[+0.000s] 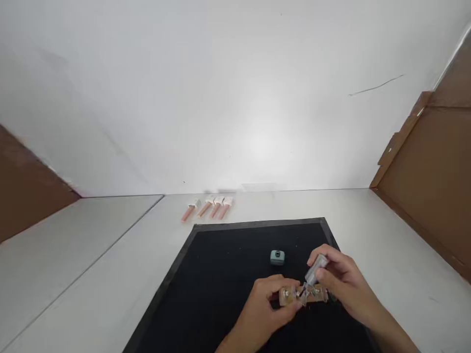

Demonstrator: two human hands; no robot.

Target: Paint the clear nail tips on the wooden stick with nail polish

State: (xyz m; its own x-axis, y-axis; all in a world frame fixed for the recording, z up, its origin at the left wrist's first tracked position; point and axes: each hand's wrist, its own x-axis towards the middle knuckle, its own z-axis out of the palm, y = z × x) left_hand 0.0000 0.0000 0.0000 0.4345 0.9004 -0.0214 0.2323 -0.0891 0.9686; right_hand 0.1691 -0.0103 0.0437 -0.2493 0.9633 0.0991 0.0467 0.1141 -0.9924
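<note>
My left hand [265,306] is closed around the left end of a clear, amber-tinted plastic piece [317,294] with small shiny parts inside. It holds this piece low over the black mat. Between thumb and fingers of my right hand [340,279] is a tilted grey translucent tube-shaped piece [315,269]. The tube's lower end meets the middle of the amber piece; whether the two are joined I cannot tell. Just beyond my hands, a small teal block [277,258] with a dark round opening on top sits on the mat.
A black mat [221,274] with a grey taped border lies on the white table [349,211]. Several pink tubes with white caps [215,207] lie past its far left edge. A white wall [221,98] rises behind, with brown cardboard panels [427,181] at the sides.
</note>
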